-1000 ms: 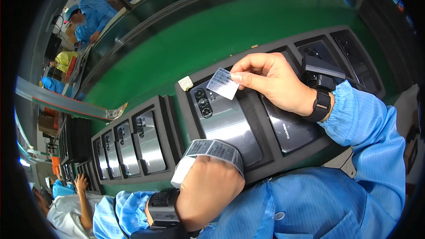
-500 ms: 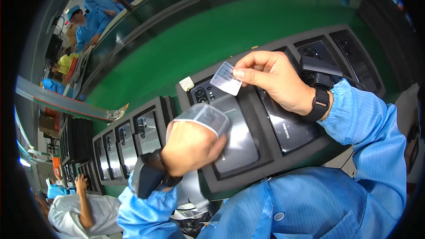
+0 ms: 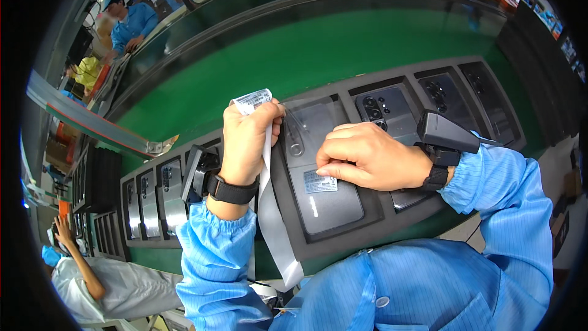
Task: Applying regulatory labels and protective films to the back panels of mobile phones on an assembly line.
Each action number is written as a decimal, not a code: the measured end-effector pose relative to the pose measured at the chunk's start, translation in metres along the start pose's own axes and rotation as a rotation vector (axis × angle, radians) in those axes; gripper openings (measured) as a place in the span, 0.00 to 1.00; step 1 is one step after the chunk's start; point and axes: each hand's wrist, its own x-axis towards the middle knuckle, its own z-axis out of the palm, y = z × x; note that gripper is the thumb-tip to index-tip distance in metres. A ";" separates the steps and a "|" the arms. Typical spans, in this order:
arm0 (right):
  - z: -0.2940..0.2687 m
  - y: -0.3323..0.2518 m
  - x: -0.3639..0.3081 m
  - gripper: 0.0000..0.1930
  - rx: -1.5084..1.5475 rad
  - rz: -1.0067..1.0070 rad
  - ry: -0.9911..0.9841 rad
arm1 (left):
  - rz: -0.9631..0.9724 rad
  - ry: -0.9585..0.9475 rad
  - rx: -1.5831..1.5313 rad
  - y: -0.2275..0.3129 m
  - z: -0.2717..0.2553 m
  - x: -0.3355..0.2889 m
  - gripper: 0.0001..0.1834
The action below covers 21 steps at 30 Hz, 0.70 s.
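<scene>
My left hand (image 3: pixel 250 144) is closed around a strip of white label backing (image 3: pixel 274 233). A printed label (image 3: pixel 252 101) sticks up above its fingers, and the strip's tail hangs over the tray's edge. Under my right hand (image 3: pixel 370 156) lies a dark phone (image 3: pixel 331 211), back side up in a tray slot. The curled fingers of that hand pinch or press the upper edge of a small printed label (image 3: pixel 321 182) against the phone's back; their exact grip is partly hidden. A see-through film (image 3: pixel 300 125) spans the phone's upper end, beside my left fingers.
The dark foam tray (image 3: pixel 376 214) holds several more phones, such as one with round camera lenses (image 3: pixel 375 107). Another tray of phones (image 3: pixel 147 208) stands to the left on the green belt (image 3: pixel 343 43). A metal rail (image 3: pixel 92 116) juts in from the left. Co-workers (image 3: pixel 131 24) sit beyond.
My right hand has come down from above the tray, bringing its label onto the phone. My left hand, blurred before, has moved up and holds the strip upright.
</scene>
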 end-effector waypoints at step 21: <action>0.000 0.014 0.007 0.09 0.005 -0.037 -0.136 | -0.016 -0.064 -0.026 -0.001 -0.002 0.000 0.04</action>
